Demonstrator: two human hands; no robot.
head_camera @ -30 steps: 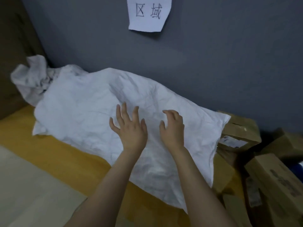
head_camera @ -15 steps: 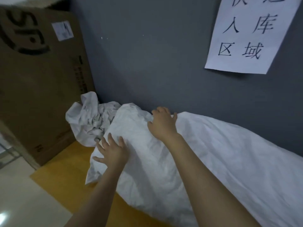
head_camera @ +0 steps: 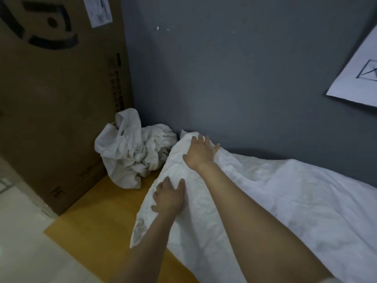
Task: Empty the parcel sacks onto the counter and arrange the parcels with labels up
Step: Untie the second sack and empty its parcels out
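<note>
The white sack [head_camera: 265, 201] is lying lengthwise on the yellow bench [head_camera: 98, 217], running from the centre of the frame off to the lower right. Its far side is leaning against the grey wall [head_camera: 224, 68], which is probably keeping the bulk from rolling back. The left hand [head_camera: 169, 199] is resting flat on the near corner of the sack's end, fingers spread and relaxed, gripping nothing; it looks to be pinning the cloth down. The right hand [head_camera: 201, 152] is reaching further up to the sack's far end by the wall, fingers straight and splayed on the fabric, likewise closing on nothing. Judging by that, both hands are feeling for a hold or for the mouth, so that the sack can be tipped out. No parcels are showing — whatever is inside is hidden by the cloth. Just left of the sack's end, a second, crumpled sack [head_camera: 132, 154] is slumping in the corner between the wall and a tall cardboard box [head_camera: 61, 99] in the upper left — limp enough that it is likely empty. A paper sign [head_camera: 355, 78] is hanging on the wall at the right edge.
</note>
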